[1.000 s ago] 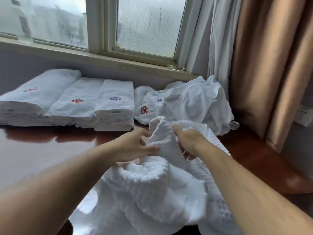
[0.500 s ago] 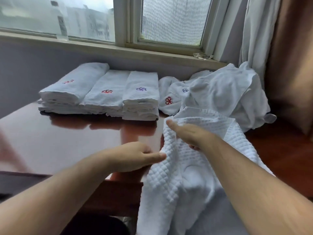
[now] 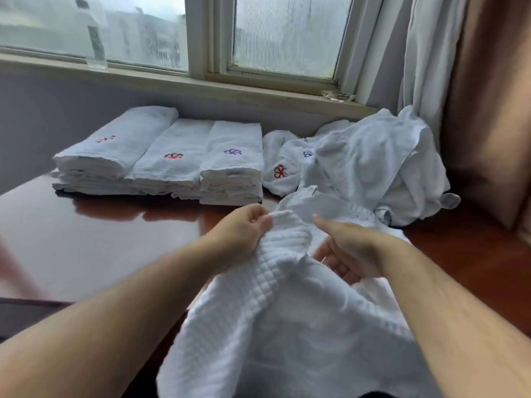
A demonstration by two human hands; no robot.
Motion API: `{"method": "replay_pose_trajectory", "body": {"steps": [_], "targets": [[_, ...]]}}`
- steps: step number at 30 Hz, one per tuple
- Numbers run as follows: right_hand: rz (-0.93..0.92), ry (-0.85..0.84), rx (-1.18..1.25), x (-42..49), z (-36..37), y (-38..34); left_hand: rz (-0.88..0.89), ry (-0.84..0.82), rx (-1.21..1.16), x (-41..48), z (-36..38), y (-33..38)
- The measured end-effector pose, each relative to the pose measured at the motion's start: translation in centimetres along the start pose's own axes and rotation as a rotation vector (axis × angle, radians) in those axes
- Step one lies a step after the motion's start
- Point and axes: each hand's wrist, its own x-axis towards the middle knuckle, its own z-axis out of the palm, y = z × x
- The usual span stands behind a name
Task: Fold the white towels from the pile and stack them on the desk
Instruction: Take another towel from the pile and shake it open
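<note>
The left hand (image 3: 244,228) is pinching a bunched edge of the white waffle towel (image 3: 275,305), fingers curled round the fabric. Just right of that grip, the right hand (image 3: 344,251) is lying open, palm turned up, fingers relaxed against the cloth and gripping nothing. The towel is hanging from the grip down over the near edge of the desk (image 3: 94,239). Beyond the grip and to its right, the unfolded pile (image 3: 373,165) is sitting; beyond and to its left, the folded stacks (image 3: 161,165) are lying side by side beneath the window (image 3: 201,38).
</note>
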Motion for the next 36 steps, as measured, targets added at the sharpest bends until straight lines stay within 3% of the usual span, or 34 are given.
{"method": "replay_pose_trajectory", "body": {"steps": [2, 6, 10, 15, 17, 20, 23, 27, 30, 33, 34, 36], "targets": [[0.034, -0.105, 0.086, -0.2, -0.3, 0.6, 0.107, -0.063, 0.206, 1.5, 1.0, 1.3], [-0.169, -0.113, 0.486, 0.6, 1.2, 1.2, 0.167, -0.175, 0.232, 3.3, 2.6, 2.8], [-0.227, 0.134, 0.702, 1.3, 2.2, 0.6, 0.198, -0.102, 0.337, 3.9, 3.0, 1.6], [-0.277, 0.609, 0.925, 2.7, 1.5, -0.2, 0.232, 0.084, 0.374, 1.4, 2.2, 0.4], [-0.256, 0.747, 0.924, 2.9, 0.8, -0.3, 0.142, 0.007, 0.458, -1.0, 1.2, -0.2], [-0.208, 0.89, 0.969, 3.5, -0.1, -0.3, 0.084, -0.256, 0.651, -5.1, -0.1, -0.7], [-0.135, 0.918, 1.061, 2.6, -0.2, -0.4, 0.176, -0.325, 0.718, -7.4, 0.2, -0.7], [-0.302, 0.936, 0.923, 1.0, -0.3, -0.9, 0.143, -0.202, 0.313, -6.7, 1.1, -0.2], [-0.396, 0.837, 0.89, -0.6, -0.4, -0.8, 0.18, -0.1, 0.186, -4.1, -0.6, 1.0], [-0.43, 0.613, 0.823, -2.1, -0.8, -0.9, 0.195, -0.13, 0.394, -0.1, -4.0, 3.1], [-0.437, 0.606, 0.827, -2.2, -1.0, -0.9, 0.19, -0.142, 0.537, 1.3, -4.8, 3.8], [-0.419, 0.75, 0.889, -2.0, -1.6, -0.9, 0.169, -0.105, 0.769, 3.8, -5.4, 4.6]]}}
